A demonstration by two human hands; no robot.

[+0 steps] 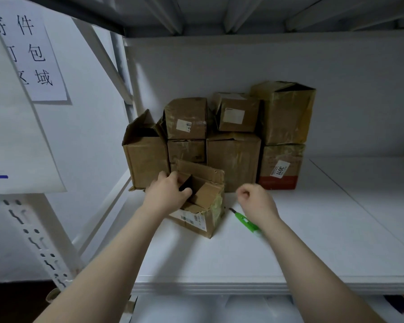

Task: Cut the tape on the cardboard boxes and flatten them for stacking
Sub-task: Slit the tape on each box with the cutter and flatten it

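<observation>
1. Hands: L hand (170, 191) is clamped on the front box (203, 215), fingers hooked over the rim into its open top. R hand (254, 199) is curled up w/ nothing visible in it and hangs just above the green cutter (244, 220).
2. Where: the front box sits on the white shelf (301, 248), just in front of the box stack (233, 157) by the back wall. The cutter lies on the shelf just right of it.
3. Risk: the cutter's dark far tip may be an exposed blade. The R wrist is right over it, so a careless drop or grab could nick skin.
4. Risk: pulling one-handed on ragged flaps could tear them. Shoving the box back could bump the stack, whose upper boxes sit a bit crooked.
5. Risk: if the bottom tape is uncut, forcing the box flat would prob. crumple it.
6. Hidden: the box underside & its tape, L fingertips inside the box, the dark interior and the cutter's near end under the R arm. Labels are too small to read.
</observation>
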